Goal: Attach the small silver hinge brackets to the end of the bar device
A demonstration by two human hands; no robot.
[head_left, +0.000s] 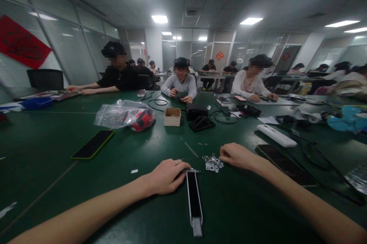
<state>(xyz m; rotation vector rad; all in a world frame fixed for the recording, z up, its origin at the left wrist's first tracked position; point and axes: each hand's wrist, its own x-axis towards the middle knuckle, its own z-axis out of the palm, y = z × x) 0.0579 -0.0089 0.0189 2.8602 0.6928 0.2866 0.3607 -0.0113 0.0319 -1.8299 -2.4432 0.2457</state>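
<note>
A long black-and-white device (194, 196) lies on the green table, its pale end toward me. At its far end, my left hand (169, 175) is closed, with the fingertips on a small metal piece (192, 170). Right of the device is a small pile of silvery metal brackets (212, 164) and little rings. My right hand (236, 155) rests beside the pile, its fingers curled together; whatever they may hold is too small to make out.
Ahead on the green table (129, 213) stand a small open box (172, 117), a plastic bag with red items (126, 115) and a black box (197, 112). Phones lie left (93, 144) and right (286, 164), near a white power bank (276, 135) and cables. People sit opposite.
</note>
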